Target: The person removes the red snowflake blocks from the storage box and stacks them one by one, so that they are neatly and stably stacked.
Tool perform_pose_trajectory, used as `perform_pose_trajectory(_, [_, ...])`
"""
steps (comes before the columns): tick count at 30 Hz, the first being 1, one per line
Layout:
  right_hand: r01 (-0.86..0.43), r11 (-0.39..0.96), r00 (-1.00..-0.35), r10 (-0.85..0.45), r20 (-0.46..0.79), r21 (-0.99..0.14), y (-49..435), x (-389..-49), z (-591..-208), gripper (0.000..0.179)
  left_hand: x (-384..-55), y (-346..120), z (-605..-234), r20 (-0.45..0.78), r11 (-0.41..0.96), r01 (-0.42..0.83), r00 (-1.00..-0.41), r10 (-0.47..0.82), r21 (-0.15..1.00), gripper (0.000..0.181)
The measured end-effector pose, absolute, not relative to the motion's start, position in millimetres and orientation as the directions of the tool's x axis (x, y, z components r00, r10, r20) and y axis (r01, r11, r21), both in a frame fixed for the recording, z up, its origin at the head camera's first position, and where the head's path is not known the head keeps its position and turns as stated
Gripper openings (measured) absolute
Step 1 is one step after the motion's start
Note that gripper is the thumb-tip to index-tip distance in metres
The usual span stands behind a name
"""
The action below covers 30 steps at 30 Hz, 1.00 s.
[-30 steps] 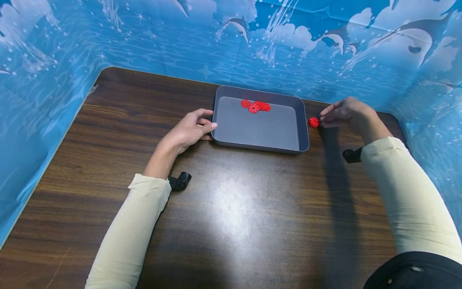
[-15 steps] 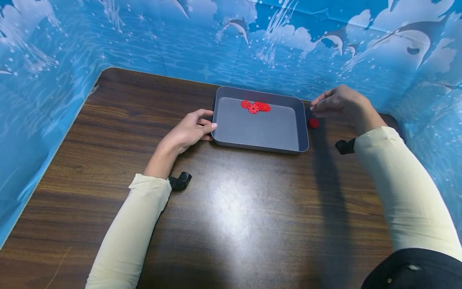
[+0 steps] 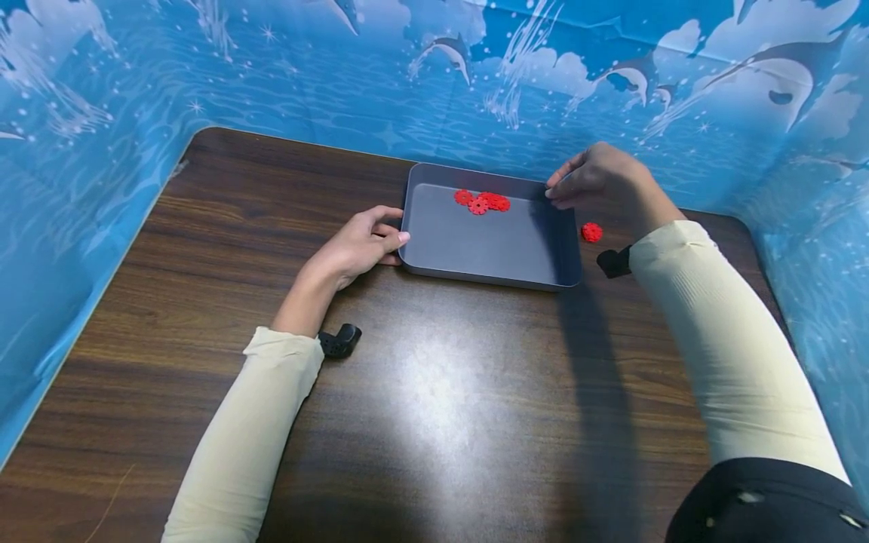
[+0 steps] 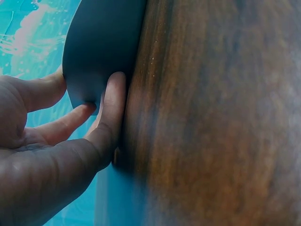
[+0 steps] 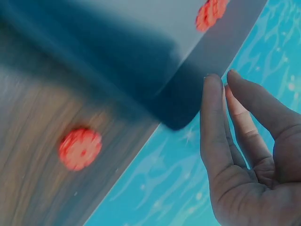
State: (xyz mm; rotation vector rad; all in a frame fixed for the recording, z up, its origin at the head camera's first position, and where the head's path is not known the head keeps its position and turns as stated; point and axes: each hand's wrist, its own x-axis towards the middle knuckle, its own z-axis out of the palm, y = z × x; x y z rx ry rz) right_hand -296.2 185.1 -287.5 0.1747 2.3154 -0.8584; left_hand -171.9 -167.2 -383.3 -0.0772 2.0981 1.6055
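A blue sheet printed with dolphins and waves (image 3: 305, 83) hangs behind the dark brown wood-grain worktop (image 3: 326, 422). Near the worktop's far edge lies a shallow grey rectangular tray with rounded corners (image 3: 475, 253). The left hand (image 3: 356, 245) braces its left end, its grip parted, fairly straight fingers touching the outer wall.

The right hand (image 3: 597, 177) has travelled from beside the red pieces to above the tray's far right corner, while the tray and left hand have stayed put; the work now seems to centre over the tray. Its grip is nearly closed, fingertips close together; whether it pinches anything cannot be told.

Just outside the right wall sits a small stack of red notched round discs (image 3: 591, 232), and several loose red discs (image 3: 478, 205) lie inside, partly overlapping, close to the far wall. Behind, the sheet leaves little room; the tray's near half and the worktop in front offer plenty.
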Motion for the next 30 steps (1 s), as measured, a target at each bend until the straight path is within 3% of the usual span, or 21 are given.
perform_pose_trajectory(18, [0.377, 0.700, -0.757, -0.144, -0.638, -0.606, 108.0, -292.8, -308.4, 0.035, -171.4, -167.4, -380.4, -0.418, 0.313, -0.334, -0.872, 0.256, 0.889, 0.060])
perform_pose_trajectory(30, [0.194, 0.801, -0.844, -0.157, -0.512, -0.566, 79.5, -287.0, -331.1, 0.027, -171.8, -168.2, -381.7, -0.405, 0.287, -0.333, -0.880, 0.248, 0.898, 0.060])
